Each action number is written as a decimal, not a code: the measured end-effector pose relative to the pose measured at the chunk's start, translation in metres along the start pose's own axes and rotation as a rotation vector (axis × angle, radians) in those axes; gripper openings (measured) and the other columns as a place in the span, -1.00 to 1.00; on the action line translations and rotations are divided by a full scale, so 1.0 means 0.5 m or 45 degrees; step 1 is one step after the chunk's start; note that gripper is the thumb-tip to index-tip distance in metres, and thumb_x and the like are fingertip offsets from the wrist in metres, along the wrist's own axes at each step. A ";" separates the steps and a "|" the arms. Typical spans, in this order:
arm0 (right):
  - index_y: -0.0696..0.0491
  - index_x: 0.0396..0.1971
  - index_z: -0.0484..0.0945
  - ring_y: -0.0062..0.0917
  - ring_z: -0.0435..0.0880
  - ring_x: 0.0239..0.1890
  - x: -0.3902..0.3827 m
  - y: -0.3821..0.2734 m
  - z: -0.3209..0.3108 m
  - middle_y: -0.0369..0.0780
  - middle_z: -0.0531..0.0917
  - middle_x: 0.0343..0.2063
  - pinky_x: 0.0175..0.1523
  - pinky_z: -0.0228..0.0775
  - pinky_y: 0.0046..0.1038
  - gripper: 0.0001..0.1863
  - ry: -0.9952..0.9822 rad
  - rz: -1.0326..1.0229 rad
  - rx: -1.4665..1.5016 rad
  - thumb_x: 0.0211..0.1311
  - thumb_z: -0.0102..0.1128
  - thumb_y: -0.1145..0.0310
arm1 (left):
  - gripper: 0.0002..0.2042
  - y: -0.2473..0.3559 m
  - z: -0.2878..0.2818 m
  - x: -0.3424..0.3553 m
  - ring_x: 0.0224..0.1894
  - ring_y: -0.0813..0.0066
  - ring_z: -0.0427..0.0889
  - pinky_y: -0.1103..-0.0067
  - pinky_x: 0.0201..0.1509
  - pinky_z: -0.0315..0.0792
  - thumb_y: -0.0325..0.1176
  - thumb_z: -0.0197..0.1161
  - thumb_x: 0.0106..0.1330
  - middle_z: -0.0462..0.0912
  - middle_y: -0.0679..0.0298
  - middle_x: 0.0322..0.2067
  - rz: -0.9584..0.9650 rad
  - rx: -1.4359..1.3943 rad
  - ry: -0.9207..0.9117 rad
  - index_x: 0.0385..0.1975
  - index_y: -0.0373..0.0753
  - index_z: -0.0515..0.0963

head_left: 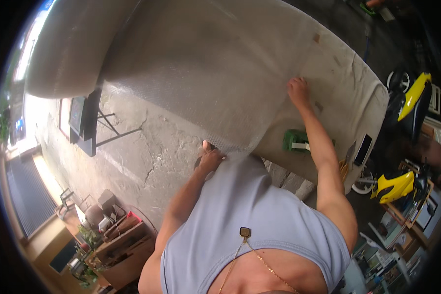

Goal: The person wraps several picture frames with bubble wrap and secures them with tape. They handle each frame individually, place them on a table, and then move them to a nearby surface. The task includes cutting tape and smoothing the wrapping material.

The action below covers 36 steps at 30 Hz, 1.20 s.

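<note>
A wide sheet of clear bubble wrap (196, 93) runs from a large roll (66, 54) at the upper left across a table under a pale cloth (350, 78). My left hand (211, 158) is closed on the sheet's near corner, just in front of my grey top. Farther off, my right hand (299, 91) is curled closed at the sheet's right edge, low over the cloth; its fingertips are partly hidden. Nearer to me, beside my right forearm, lies a green tape dispenser (294, 141).
A phone (362, 150) lies at the table's right edge beside a slim pointed tool. Yellow-and-black motorbikes (396, 187) stand to the right. At left are a dark folding stand (90, 130) and a wooden box of odds and ends (125, 250) on the cracked concrete floor (147, 142).
</note>
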State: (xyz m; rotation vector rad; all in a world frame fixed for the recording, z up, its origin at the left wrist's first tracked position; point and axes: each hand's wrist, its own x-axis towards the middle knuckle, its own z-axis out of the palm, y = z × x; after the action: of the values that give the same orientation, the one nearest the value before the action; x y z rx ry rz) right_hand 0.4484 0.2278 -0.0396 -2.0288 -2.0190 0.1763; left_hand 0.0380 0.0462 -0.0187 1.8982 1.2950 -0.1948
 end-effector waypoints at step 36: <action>0.11 -0.45 0.60 -0.50 0.59 -0.47 -0.105 -0.889 0.094 -0.19 0.62 -0.57 -0.31 0.40 -0.49 -0.69 -1.091 -0.260 0.646 -0.06 0.25 0.14 | -0.66 -0.552 0.035 -0.336 -0.24 0.29 0.58 0.46 -0.12 0.40 -0.18 0.26 -0.01 0.61 0.07 -0.33 -1.433 -1.455 1.117 -0.32 -0.30 0.56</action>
State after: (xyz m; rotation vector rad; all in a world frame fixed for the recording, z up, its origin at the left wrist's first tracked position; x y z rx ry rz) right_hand 0.0074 0.1763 0.0328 -1.5178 -2.2455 1.5515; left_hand -0.2645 -0.0454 -0.0872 0.0959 2.2203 0.7506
